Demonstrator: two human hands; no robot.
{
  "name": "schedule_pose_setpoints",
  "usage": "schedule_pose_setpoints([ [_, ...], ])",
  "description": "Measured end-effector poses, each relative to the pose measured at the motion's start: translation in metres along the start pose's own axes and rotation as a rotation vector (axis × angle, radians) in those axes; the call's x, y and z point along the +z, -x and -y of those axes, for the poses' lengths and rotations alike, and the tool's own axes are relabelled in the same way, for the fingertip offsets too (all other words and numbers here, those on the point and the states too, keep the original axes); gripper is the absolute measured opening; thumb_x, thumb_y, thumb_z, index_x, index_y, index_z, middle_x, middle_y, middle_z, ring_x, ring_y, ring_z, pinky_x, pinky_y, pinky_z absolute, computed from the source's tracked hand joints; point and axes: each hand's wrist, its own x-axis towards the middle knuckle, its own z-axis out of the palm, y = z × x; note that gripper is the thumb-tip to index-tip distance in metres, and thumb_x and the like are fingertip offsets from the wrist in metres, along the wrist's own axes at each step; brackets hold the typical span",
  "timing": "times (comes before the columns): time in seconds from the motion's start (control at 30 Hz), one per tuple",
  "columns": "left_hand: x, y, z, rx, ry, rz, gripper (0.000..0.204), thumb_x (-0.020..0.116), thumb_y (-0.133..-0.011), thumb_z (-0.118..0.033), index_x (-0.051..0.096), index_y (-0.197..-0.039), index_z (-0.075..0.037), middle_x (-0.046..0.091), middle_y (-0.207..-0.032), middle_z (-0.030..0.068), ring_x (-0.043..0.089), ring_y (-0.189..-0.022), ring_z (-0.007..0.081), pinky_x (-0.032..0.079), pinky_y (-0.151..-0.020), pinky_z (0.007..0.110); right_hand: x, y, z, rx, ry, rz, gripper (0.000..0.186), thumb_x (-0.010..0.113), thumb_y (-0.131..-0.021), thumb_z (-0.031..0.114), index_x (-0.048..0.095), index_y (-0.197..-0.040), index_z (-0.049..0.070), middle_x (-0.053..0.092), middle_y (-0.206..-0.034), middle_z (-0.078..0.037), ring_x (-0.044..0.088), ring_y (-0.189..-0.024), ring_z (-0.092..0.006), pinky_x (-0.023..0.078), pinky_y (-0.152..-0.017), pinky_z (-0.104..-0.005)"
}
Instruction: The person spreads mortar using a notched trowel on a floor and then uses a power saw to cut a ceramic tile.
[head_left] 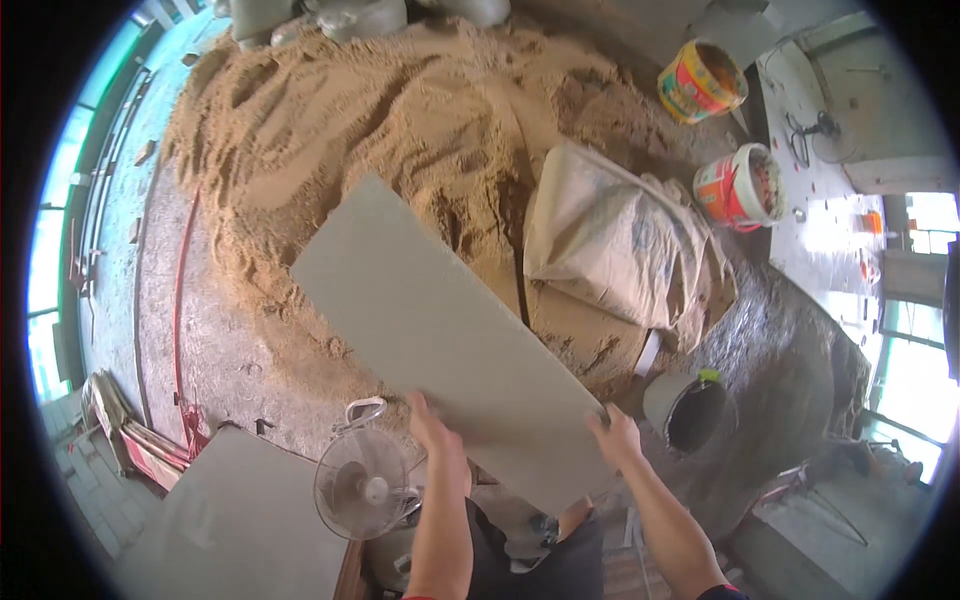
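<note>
Before rippled, grainy sand (420, 110), a smooth grey rectangular slab (440, 330); left hand (440, 437) and right hand (617, 438) grip its edges.

blown-out windows (918, 362), strong fisheye distortion

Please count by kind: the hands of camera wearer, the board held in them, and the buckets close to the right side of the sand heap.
Hands: 2 (left hand, right hand)
Held grey board: 1
Buckets: 3 (yellow-red bucket, white-red bucket, dark bucket)
Total: 6
</note>
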Motion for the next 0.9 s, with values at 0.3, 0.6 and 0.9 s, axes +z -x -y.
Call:
schedule_pose_setpoints([
  [0.3, 0.114, -0.208, -0.001, 0.036, -0.319, -0.172, 0.06, 0.065, -0.085, -0.048, 0.056, -0.114, 0.003, 0.058, -0.113, 0.0127, 0.056, -0.101, 0.0272, 0.046, -0.088, 0.043, 0.074, -0.197, 0.063, -0.072, 0.032, -0.152, 0.066, 0.055, -0.086, 0.055, 0.05, -0.127, 0.004, 0.053, -0.124, -0.027, 0.053, -0.115, -0.0402, 0.044, -0.096, -0.0461],
  [0.6, 0.005, -0.22, 0.084, 0.019, -1.269, 0.353, 0.051, 0.06, -0.088, -0.046, 0.057, -0.105, 0.002, 0.061, -0.089, 0.0103, 0.059, -0.079, 0.0215, 0.048, -0.072, 0.036, 0.23, -0.1, -0.098, -0.036, -0.012, 0.095, 0.028, 0.056, -0.088, 0.032, 0.057, -0.096, 0.005, 0.06, -0.107, -0.013, 0.055, -0.103, -0.0357, 0.047, -0.086, -0.0435],
  [0.9, -0.002, -0.185, 0.141, -0.063, -1.281, 0.529, 0.055, 0.075, -0.08, -0.04, 0.051, -0.11, -0.001, 0.057, -0.09, 0.0053, 0.052, -0.073, 0.0098, 0.042, -0.06, 0.024, 0.324, -0.053, -0.185, 0.044, -0.32, 0.139, 0.019, 0.059, -0.089, 0.023, 0.062, -0.1, 0.008, 0.06, -0.081, -0.006, 0.061, -0.074, -0.0195, 0.049, -0.068, -0.0318],
])
